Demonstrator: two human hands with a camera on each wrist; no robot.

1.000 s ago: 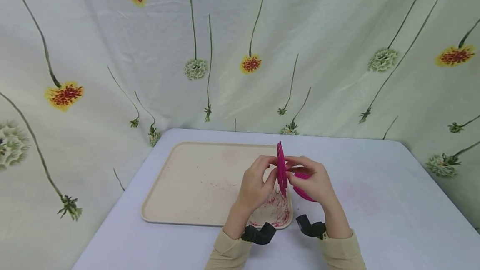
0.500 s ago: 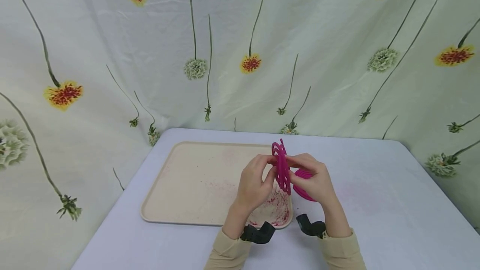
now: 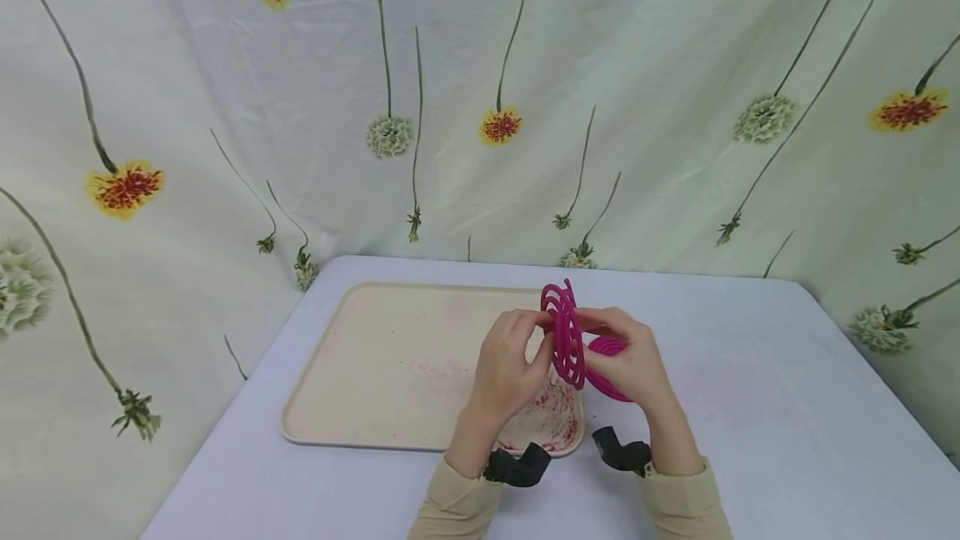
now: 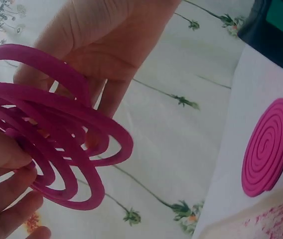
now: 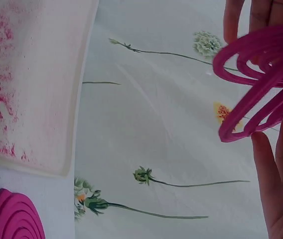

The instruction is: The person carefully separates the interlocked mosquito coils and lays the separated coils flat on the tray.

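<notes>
Above the right end of the tray, a loosely opened spiral coil of magenta clay rope [image 3: 567,348] is held up on edge between both hands. My left hand [image 3: 508,367] pinches it near its centre with thumb and fingers. From the other side, my right hand [image 3: 633,363] has its thumb and fingertips on the coil's loops. In the left wrist view, the loops of the clay coil [image 4: 89,169] spread apart with gaps between them. A second, tightly wound flat clay spiral [image 4: 268,148] lies on the table beside the tray, partly behind my right hand in the head view.
A beige tray [image 3: 375,373] with a low rim covers the table's left and middle; its right end bears red-pink smears. The white-covered table [image 3: 765,407] extends right. A flower-print curtain [image 3: 480,48] hangs behind. Black wrist cameras [image 3: 519,467] sit on both wrists.
The held coil has turned from nearly edge-on to show more of its face, and its loops have spread apart. Both hands stay almost in place, the right shifting slightly. The flat spiral has not moved.
</notes>
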